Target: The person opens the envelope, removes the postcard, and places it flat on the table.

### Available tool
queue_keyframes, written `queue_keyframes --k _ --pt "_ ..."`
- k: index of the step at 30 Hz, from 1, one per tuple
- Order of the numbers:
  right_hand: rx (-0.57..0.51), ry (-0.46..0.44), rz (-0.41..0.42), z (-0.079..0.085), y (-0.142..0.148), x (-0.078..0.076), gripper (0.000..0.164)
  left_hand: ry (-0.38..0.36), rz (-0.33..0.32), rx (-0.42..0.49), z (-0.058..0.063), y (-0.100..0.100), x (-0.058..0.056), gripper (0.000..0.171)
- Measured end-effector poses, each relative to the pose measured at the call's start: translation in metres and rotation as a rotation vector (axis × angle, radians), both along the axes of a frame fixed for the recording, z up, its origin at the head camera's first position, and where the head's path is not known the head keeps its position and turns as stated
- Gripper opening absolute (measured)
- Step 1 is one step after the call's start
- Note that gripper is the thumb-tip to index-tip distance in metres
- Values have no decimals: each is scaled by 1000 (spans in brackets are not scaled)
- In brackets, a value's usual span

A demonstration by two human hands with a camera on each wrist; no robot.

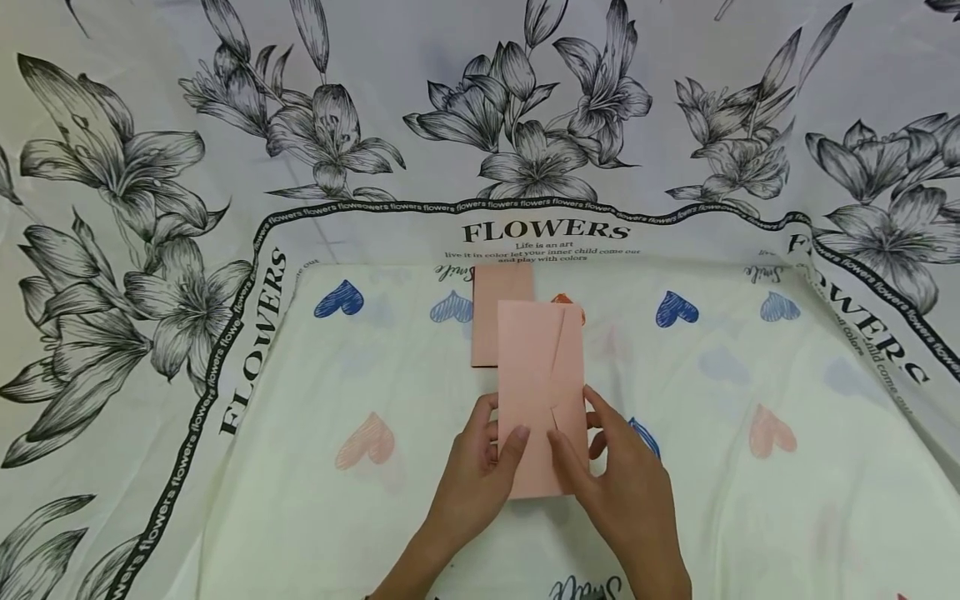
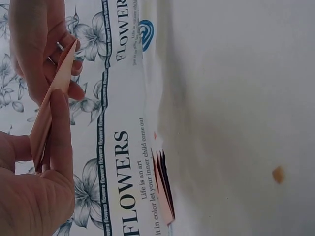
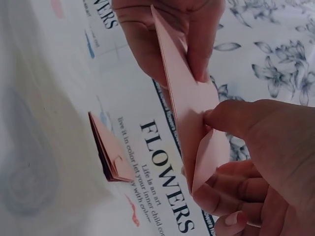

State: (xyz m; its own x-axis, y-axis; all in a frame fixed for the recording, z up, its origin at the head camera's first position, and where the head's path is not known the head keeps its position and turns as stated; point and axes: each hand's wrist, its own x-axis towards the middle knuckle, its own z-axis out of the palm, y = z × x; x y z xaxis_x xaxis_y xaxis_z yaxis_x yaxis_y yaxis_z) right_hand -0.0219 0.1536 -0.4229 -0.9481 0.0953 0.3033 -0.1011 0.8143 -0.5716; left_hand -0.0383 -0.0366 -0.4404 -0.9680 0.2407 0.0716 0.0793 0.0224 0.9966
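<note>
A pink paper envelope (image 1: 528,358) stands lengthwise between both hands, above the cloth. A seam and a loose flap run along its right part. My left hand (image 1: 476,479) pinches the left edge, thumb on the front face and fingers behind. On the other side my right hand (image 1: 630,479) grips the right edge, its thumb beside the flap's lower end. In the right wrist view the flap (image 3: 209,160) lifts away from the envelope near that thumb. Seen from the left wrist, the envelope (image 2: 51,103) is nearly edge-on.
Behind the held envelope lies a small stack of similar pink envelopes (image 1: 487,329), partly covered by it in the head view. A white cloth (image 1: 285,467) printed with hearts, flowers and lettering lies under everything and rises at the back and sides.
</note>
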Motion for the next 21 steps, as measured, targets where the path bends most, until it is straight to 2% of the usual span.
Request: queue_keyframes --k 9,14,18,21 --pt "-66 26 37 -1 7 0 55 -20 -40 6 1 -5 -2 35" --pt "-164 46 69 1 15 1 51 -34 -53 42 0 -9 -6 36" --pt "-241 128 57 1 20 -1 55 -63 -72 107 0 -13 -8 35" --pt "-232 199 20 0 21 -4 46 -90 -91 154 1 -14 -10 35"
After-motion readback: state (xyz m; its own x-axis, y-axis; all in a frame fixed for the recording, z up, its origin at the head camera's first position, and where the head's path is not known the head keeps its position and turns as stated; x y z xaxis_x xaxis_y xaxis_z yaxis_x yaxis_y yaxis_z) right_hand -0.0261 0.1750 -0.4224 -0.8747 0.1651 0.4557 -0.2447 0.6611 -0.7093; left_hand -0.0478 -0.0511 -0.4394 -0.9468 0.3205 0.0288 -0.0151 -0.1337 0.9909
